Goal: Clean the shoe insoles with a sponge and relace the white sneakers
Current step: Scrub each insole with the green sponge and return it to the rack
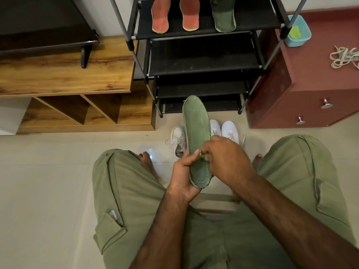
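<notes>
Tiled floor [48, 181], left hand [184, 171] gripping stitched green insole [197, 129], right hand [227, 158] pinching small green bit [203, 156]

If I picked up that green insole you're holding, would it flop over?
Probably not much: the green insole sticks straight out past the left hand gripping its heel end, without drooping. It looks thin, so it's likely light. Its cloth-like, stitched surface probably isn't slippery.
</notes>
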`<state>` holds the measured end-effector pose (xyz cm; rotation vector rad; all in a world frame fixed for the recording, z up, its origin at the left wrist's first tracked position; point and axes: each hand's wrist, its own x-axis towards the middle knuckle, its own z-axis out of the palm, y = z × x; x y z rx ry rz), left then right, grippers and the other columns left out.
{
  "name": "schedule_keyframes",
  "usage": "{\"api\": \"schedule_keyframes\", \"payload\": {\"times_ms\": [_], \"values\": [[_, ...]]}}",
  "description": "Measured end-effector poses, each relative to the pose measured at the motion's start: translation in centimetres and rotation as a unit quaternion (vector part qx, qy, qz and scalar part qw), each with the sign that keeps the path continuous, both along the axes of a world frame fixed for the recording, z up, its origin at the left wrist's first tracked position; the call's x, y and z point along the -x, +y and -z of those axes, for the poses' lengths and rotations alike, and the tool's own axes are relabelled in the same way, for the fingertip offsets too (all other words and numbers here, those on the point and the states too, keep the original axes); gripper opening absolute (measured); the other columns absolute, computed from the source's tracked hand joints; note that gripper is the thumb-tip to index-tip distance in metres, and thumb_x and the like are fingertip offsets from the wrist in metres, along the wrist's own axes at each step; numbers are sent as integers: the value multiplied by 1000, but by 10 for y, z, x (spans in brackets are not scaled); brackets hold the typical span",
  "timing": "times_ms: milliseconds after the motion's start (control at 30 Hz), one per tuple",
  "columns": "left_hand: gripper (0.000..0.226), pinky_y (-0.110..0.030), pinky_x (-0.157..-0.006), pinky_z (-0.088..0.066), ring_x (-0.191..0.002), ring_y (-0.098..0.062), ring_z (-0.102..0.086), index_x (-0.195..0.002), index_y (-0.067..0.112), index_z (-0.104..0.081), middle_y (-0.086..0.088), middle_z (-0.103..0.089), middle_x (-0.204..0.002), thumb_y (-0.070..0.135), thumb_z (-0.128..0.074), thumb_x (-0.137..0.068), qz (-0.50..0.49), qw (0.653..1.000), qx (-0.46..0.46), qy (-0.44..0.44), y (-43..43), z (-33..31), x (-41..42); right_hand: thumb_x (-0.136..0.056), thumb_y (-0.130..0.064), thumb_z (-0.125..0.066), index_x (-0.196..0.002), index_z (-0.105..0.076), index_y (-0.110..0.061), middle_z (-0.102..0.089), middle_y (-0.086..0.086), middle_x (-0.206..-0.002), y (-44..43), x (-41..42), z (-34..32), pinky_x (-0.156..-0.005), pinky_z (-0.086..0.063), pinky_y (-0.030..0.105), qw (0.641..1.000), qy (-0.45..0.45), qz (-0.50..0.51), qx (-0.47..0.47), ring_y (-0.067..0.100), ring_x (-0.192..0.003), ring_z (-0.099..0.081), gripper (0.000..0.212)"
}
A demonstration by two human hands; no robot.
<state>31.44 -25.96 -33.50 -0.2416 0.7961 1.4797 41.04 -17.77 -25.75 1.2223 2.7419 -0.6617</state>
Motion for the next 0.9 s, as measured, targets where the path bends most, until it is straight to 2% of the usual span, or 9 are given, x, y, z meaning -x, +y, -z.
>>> {"api": "schedule_keyframes", "payload": {"times_ms": [67,133,200,333,533,600,700,800,900], "values": [[42,-48,-97,-55,-110,-35,-66,-136,3,-60,-20,-69,-121,17,-56,-97,-2,1000,8,-12,0,-2,-1,-91,-11,-68,-102,-70,-26,-57,-4,-101,-5,-2,2,-78,-52,34,999,-16,-32,11,19,-97,-60,19],[52,-52,-122,-32,-134,-40,-54,-144,-4,-52,-24,-59,-141,26,-53,-101,8,1000,26,-16,-1,2,1,-90,-15,-70,-102,-73,-30,-61,-6,-105,-13,-5,0,-85,-52,33,995,-18,-61,75,15,-102,-60,20],[57,-50,-128,-17,-144,-39,-44,-148,-5,-47,-26,-51,-150,31,-48,-105,5,999,28,-25,-1,5,3,-89,-17,-73,-98,-76,-32,-65,-8,-105,-15,-7,-2,-87,-53,32,991,-2,-43,124,12,-101,-61,18],[46,-49,-119,-33,-123,-35,-61,-137,-2,-61,-23,-63,-136,27,-52,-102,-26,999,23,-27,3,4,1,-92,-18,-70,-105,-75,-29,-62,-7,-103,-2,-7,5,-81,-51,29,997,34,47,42,13,-94,-61,18],[52,-52,-127,-22,-143,-39,-46,-147,-1,-51,-25,-54,-148,29,-47,-105,-27,999,33,-22,0,4,0,-90,-19,-73,-102,-77,-32,-68,-6,-111,-8,-8,3,-85,-52,29,994,-10,20,104,18,-100,-66,19],[53,-50,-127,-19,-146,-38,-42,-148,-1,-50,-23,-54,-148,30,-47,-105,-38,999,17,-19,2,1,0,-90,-18,-72,-103,-77,-31,-68,-7,-111,-2,-10,3,-87,-52,29,996,24,49,71,17,-100,-65,19],[54,-50,-127,-19,-146,-37,-41,-146,-1,-51,-23,-55,-148,32,-45,-105,-46,999,12,-22,1,-1,1,-93,-17,-67,-106,-76,-29,-63,-5,-109,-11,-9,4,-81,-49,29,1000,4,-5,21,19,-99,-63,20],[56,-53,-122,-32,-139,-37,-50,-149,-3,-46,-24,-53,-149,31,-44,-106,-50,999,9,-17,-1,-5,3,-91,-19,-72,-96,-75,-34,-68,-14,-98,-24,-16,7,-77,-51,26,993,22,-23,114,7,-89,-67,16],[48,-49,-98,-56,-121,-36,-64,-148,-3,-47,-25,-60,-141,20,-41,-107,-58,998,10,22,2,-14,4,-91,-12,-75,-86,-69,-30,-75,-12,-89,-7,-25,3,-70,-56,27,948,173,113,242,4,-73,-70,19]]}}
